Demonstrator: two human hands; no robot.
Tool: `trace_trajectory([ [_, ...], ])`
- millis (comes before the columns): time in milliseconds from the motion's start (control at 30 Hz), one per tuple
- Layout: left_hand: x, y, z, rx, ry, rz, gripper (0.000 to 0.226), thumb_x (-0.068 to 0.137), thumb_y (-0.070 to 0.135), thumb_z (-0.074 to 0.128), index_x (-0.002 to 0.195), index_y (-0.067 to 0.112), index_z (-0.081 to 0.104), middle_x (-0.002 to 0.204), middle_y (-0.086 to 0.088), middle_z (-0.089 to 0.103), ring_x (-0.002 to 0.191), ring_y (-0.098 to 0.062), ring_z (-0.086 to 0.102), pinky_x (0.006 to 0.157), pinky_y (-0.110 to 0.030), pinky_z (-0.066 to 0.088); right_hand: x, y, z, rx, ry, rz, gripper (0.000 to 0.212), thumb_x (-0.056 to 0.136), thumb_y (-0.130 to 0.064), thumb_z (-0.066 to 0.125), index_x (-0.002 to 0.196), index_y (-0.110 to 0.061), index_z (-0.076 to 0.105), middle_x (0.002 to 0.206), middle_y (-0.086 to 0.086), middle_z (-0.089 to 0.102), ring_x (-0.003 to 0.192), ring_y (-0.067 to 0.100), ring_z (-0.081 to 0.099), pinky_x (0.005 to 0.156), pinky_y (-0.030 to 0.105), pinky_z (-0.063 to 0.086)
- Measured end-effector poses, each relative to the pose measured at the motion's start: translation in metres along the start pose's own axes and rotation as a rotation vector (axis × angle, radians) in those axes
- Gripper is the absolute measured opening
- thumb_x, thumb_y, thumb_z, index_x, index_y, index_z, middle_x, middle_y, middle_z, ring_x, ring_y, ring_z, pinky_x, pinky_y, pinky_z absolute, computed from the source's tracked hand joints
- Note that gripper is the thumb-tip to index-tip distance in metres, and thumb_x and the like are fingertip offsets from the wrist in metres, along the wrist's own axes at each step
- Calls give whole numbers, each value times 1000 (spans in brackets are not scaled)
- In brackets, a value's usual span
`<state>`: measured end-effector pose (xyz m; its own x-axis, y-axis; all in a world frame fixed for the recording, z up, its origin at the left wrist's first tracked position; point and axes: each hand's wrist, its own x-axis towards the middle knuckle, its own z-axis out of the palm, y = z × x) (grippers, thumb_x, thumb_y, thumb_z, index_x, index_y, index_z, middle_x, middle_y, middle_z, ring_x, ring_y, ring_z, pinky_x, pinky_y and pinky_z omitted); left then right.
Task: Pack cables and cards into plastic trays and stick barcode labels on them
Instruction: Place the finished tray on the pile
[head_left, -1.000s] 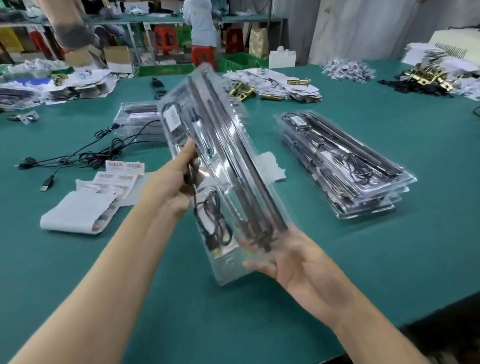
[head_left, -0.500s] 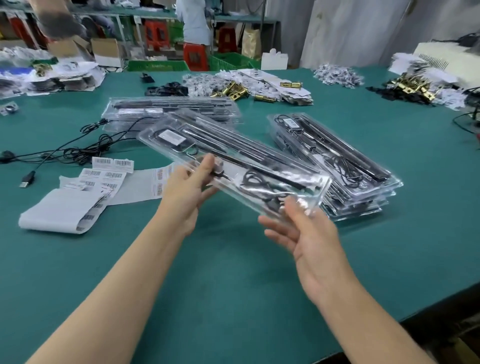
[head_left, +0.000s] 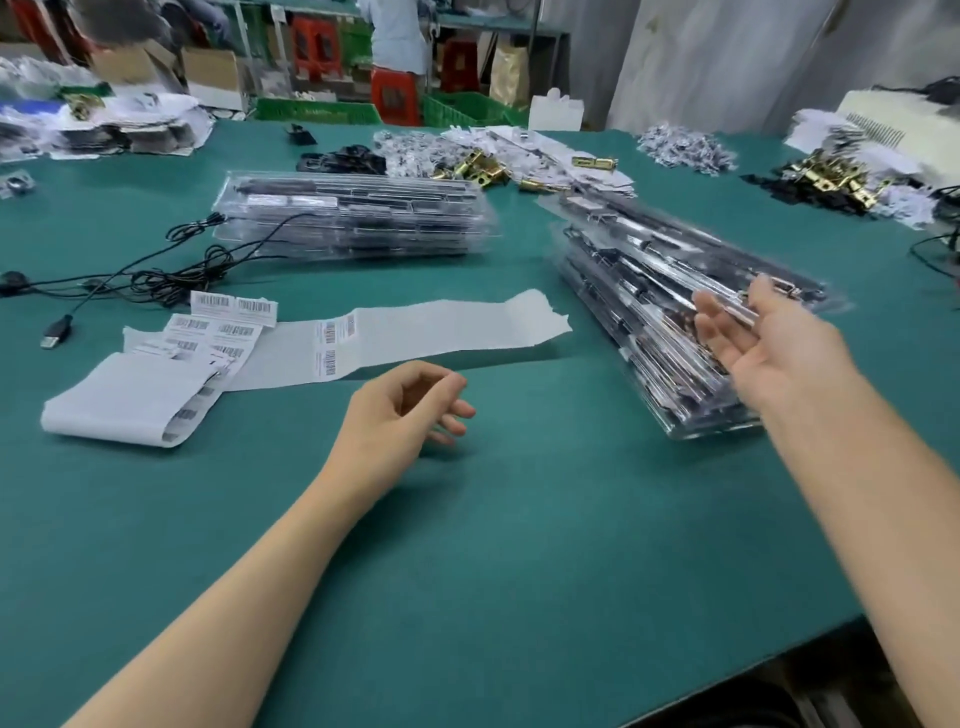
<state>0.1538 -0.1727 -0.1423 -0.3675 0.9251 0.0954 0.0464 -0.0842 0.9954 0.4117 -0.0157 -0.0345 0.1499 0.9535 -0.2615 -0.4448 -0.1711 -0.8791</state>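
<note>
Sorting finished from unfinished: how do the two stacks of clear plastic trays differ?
The far stack of clear plastic trays lies crosswise and squared; the right stack runs diagonally, its top tray askew, with the right hand open over it. Both hold dark parts.

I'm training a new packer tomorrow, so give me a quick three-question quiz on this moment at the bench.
1. True or false: the left hand holds something.
2. Which hand reaches over a tray stack?
3. The barcode label strip lies: A on that tray stack, B on the green table, C in the left hand.

Key: 1 false, its fingers are loosely curled and hold nothing. 2 the right hand, with fingers open. 3 B.
</note>
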Motion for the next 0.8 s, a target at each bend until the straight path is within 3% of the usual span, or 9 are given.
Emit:
trace_trajectory([
  [133, -3, -5, -2, 41, -36, 2, 17, 95, 40, 67, 93, 24, 73, 89, -7, 78, 76, -21, 72, 73, -35, 63, 14, 5, -4, -71, 39, 42, 41, 104, -17, 58, 139, -3, 45, 125, 20, 61, 76, 21, 78, 61, 28, 62],
  [233, -4, -4, -4, 51, -29, 13, 14, 97, 34, 67, 93, 22, 73, 88, -7, 77, 76, -21, 72, 73, -35, 63, 12, 6, -8, -68, 13, 100, 14, 108, -12, 47, 119, -4, 50, 122, 22, 61, 75, 28, 78, 61, 32, 62],
  [333, -7, -3, -5, 61, -28, 21, 17, 94, 38, 67, 92, 21, 73, 87, -7, 77, 74, -21, 71, 71, -34, 62, 7, -2, -12, -136, -48, 171, 9, 106, -8, 40, 100, -10, 47, 98, 21, 69, 64, 24, 76, 57, 34, 62],
  [400, -8, -2, -6, 60, -19, 32, 20, 91, 42, 67, 91, 22, 73, 86, -7, 77, 73, -21, 71, 69, -32, 60, 5, -11, -17, -274, -95, 219, 9, 104, -10, 44, 96, -11, 47, 75, 14, 70, 43, 12, 62, 46, 25, 57],
  [500, -8, 1, -9, 62, 14, 60, 24, 88, 46, 65, 91, 24, 74, 86, -7, 77, 73, -22, 71, 67, -30, 59, 9, -21, -26, -517, -154, 255, 13, 104, -17, 53, 92, -15, 49, 69, 6, 59, 30, 4, 38, 33, 16, 41],
  [633, -7, 1, -11, 59, 32, 74, 24, 89, 45, 64, 90, 23, 74, 85, -7, 77, 72, -22, 70, 66, -30, 59, 14, -20, -40, -731, -185, 208, 21, 103, -31, 59, 91, -14, 54, 63, 3, 58, 27, 2, 37, 30, 15, 40],
  [800, -8, 0, -7, 63, 13, 70, 27, 86, 47, 65, 90, 22, 74, 84, -7, 76, 72, -22, 69, 66, -30, 59, 15, -10, -51, -783, -175, 164, 25, 102, -33, 63, 89, -11, 59, 46, -2, 60, 27, 4, 42, 31, 18, 43],
])
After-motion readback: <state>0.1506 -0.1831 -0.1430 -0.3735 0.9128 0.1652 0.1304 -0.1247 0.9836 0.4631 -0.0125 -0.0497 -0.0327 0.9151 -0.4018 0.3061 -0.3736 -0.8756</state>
